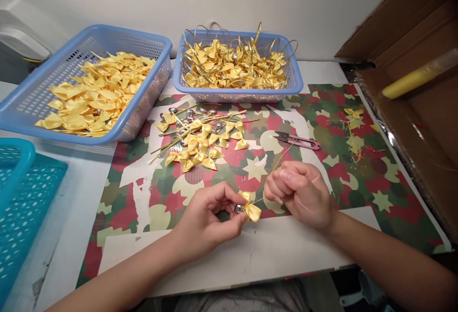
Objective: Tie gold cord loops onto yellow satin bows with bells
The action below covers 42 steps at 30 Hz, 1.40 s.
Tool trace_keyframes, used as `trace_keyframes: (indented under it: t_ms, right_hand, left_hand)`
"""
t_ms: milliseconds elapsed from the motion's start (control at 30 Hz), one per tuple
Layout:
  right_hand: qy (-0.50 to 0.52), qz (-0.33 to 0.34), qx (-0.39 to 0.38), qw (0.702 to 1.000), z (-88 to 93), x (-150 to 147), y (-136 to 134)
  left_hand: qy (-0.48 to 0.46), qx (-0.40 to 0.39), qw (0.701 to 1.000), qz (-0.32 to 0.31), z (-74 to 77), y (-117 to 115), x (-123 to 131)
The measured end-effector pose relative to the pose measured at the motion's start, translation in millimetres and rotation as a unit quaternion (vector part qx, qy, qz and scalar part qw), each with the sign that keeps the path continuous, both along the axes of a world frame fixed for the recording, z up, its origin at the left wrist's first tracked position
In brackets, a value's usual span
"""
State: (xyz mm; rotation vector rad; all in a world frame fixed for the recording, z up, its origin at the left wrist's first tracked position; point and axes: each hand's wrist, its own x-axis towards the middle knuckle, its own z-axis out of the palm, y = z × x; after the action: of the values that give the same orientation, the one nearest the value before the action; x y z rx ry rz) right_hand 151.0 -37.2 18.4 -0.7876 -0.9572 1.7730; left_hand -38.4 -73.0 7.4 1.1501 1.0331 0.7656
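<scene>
Between the thumb and fingers of my left hand [211,216] is a yellow satin bow [252,209] with a small silver bell [238,208] at its middle. My right hand [300,192] is closed in a fist round a thin gold wire [284,155], which runs from the bow and sticks out above the fist. Beyond my hands lies a loose pile of yellow bows [200,142], mixed with silver bells [189,114] and straight gold wires [168,145]. A pair of thread snips [300,141] with pink handles rests just past my right hand.
A blue basket [143,111] of yellow bows stands at the back left. Another blue basket [239,93] holds bows with looped gold wires. A teal basket [32,216] is at the left edge. Cardboard [422,126] walls the right side, near scraps of thread [356,142] on the patterned sheet.
</scene>
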Motion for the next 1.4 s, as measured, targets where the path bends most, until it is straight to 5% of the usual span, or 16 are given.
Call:
trace_keyframes:
  t_ms: [433,567,667,800,900,1000,1067,1400]
  right_hand:
    - [0.012,0.028,0.009,1.000,-7.4,1.7,4.7]
    - [-0.103,0.075,0.082,0.988,-7.6,13.3,10.9]
    - [-0.257,-0.055,0.173,0.949,-7.0,21.0,18.1]
    - [-0.351,-0.236,0.294,0.857,-7.2,20.6,20.2]
    - [-0.381,-0.130,0.369,0.838,-5.7,13.4,10.6]
    - [-0.372,0.033,0.334,0.865,-3.5,5.6,-0.4]
    - [-0.343,0.083,0.301,0.886,-2.9,2.2,-4.0]
    - [-0.329,0.029,0.290,0.899,-4.7,-2.2,-5.9]
  left_hand:
    - [0.008,0.056,0.998,0.012,-2.8,-1.0,-1.8]
    - [0.047,0.107,0.993,0.019,-4.7,0.0,-4.2]
    - [0.053,0.124,0.991,0.025,-2.5,0.3,-3.8]
    - [0.041,0.132,0.990,0.039,1.0,0.1,-2.9]
    - [0.037,0.131,0.990,0.032,0.2,-0.6,-3.4]
    - [0.038,0.133,0.990,0.025,-2.1,-1.1,-4.0]
    - [0.040,0.148,0.988,0.025,-3.0,-0.4,-4.5]
    - [0.138,0.315,0.937,0.058,0.6,8.3,-8.2]
